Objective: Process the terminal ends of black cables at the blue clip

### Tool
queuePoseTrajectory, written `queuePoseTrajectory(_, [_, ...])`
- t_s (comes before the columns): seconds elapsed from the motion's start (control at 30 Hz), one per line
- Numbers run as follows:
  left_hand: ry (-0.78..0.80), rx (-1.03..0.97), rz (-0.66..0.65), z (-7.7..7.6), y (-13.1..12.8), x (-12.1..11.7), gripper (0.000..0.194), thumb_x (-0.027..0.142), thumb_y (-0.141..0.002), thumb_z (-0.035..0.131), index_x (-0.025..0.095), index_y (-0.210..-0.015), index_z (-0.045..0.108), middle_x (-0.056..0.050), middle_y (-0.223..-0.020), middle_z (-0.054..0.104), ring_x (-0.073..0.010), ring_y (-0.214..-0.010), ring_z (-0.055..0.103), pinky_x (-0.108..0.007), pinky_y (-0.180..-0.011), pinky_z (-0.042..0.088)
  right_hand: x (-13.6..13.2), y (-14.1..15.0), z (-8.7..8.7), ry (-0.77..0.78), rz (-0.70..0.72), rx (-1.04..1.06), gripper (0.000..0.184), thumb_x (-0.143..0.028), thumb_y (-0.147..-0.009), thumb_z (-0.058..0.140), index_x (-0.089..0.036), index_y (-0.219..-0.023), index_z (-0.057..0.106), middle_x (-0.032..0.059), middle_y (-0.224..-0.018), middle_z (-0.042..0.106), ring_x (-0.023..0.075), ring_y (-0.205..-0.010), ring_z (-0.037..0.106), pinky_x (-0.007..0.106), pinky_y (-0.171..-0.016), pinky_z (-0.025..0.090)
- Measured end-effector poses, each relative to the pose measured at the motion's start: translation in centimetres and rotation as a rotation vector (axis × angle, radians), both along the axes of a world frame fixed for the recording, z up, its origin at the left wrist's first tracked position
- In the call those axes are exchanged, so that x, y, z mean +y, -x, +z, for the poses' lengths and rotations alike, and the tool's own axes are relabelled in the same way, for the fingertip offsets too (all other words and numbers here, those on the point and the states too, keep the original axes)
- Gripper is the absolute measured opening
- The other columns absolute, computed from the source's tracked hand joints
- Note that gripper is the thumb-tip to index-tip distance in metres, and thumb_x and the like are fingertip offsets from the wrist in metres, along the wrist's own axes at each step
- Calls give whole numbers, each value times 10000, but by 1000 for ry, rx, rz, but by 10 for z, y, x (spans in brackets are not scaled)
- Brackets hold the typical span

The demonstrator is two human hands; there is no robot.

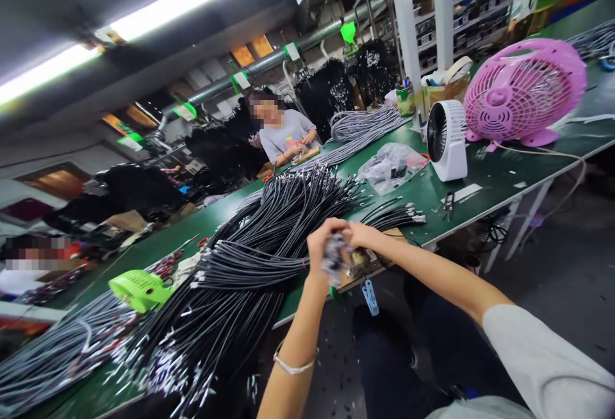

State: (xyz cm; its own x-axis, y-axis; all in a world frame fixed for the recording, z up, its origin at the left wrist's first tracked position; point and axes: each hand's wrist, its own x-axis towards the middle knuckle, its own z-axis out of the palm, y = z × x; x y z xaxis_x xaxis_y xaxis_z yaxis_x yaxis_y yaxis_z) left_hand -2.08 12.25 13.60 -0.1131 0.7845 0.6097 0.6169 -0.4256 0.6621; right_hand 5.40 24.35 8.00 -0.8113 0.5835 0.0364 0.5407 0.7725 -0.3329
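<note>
Reference = black cable pile (283, 217) on the green surface (500, 169); all places are off that. Far left of pile: 1 co-worker in a white top (19, 281), partly cut off by the frame edge. Left of pile, loose grey cables (43, 355), then a lime-green fan (139, 291) just beside its left side. On top of pile, near side: a bunch of black cables (254, 267) with a pink tie (303, 263) at its right end. Behind pile: 1 co-worker in a grey top (288, 134), both hands at a small board. Right of pile, at the near edge: left hand (318, 246), fingers curled shut round a blurred bundle (335, 259), dark and whitish bits; wrist has a pale bracelet. Right hand (358, 234) is up against the bundle's right side; fingers part hidden, can't tell how far closed or if they grip. Blue clip (369, 297) hangs below, right of pile. Further right of pile: clear plastic bag (384, 168), short black cables with pale ends (396, 214), white fan (454, 150), snips (448, 203), pink fan (523, 95) rightmost.
</note>
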Motion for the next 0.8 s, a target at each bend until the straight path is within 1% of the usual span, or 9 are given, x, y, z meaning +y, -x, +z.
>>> queuePoseTrajectory(0.07, [51,98,-150,-4,-12,-35,178,335,-687,692,191,-631,603,6,-584,631,-135,-552,579,-245,-614,472,4,3,0,-6,-14,-78,298,-314,-944,561,-149,-1193,568,84,-1184,604,206,-997,627,415,-842,548])
queuePoseTrajectory(0.13, [222,345,-535,-17,-14,-78,66,266,-731,625,202,-722,640,1,-635,670,-128,-582,618,-230,-638,471,6,5,-1,-22,-22,-133,323,-356,-925,586,-147,-1171,588,92,-1170,619,219,-1012,628,423,-859,538])
queuePoseTrajectory(0.17, [263,375,-588,-27,-11,-101,38,244,-721,630,210,-707,643,13,-598,662,-119,-550,616,-218,-608,462,8,5,-1,-34,-23,-146,360,-404,-897,615,-144,-1147,609,103,-1156,632,239,-1024,630,424,-866,531])
queuePoseTrajectory(0.27, [580,631,-637,-61,9,-158,55,156,-685,623,206,-663,632,26,-511,630,-120,-461,601,-210,-504,428,12,7,-3,-71,-25,-150,528,-548,-753,716,-129,-1073,677,174,-1123,664,336,-1073,625,423,-876,507])
queuePoseTrajectory(0.37, [986,1117,-450,-96,27,-185,101,201,-652,668,167,-742,698,-90,-658,720,-263,-639,705,-301,-570,503,19,9,-6,-96,-30,-139,578,-577,-726,717,-116,-1076,694,221,-1108,671,383,-1071,627,429,-862,499])
queuePoseTrajectory(0.43, [1123,1256,-438,-119,30,-182,200,252,-672,679,117,-811,727,-183,-793,742,-336,-740,723,-372,-626,538,24,11,-9,-102,-32,-133,589,-589,-711,720,-124,-1071,705,220,-1080,686,381,-1038,645,417,-843,502])
queuePoseTrajectory(0.6, [1119,1174,-706,-157,-8,-130,289,403,-688,715,256,-937,708,-75,-865,763,-306,-840,726,-349,-621,546,32,12,-18,-100,-34,-105,612,-593,-706,718,-163,-1140,692,184,-1095,703,352,-1037,655,385,-843,502])
queuePoseTrajectory(0.7, [951,1110,-878,-157,-48,-104,269,449,-730,668,246,-905,680,-61,-797,753,-279,-740,724,-306,-520,506,31,11,-23,-91,-48,-74,618,-573,-732,704,-173,-1201,663,167,-1160,689,334,-1095,631,369,-883,487])
queuePoseTrajectory(0.8, [649,1100,-871,-147,-74,-99,209,350,-813,560,197,-928,647,-72,-789,740,-254,-702,714,-300,-488,474,29,13,-25,-74,-77,-46,630,-562,-726,715,-156,-1205,663,177,-1165,685,335,-1082,632,372,-885,480])
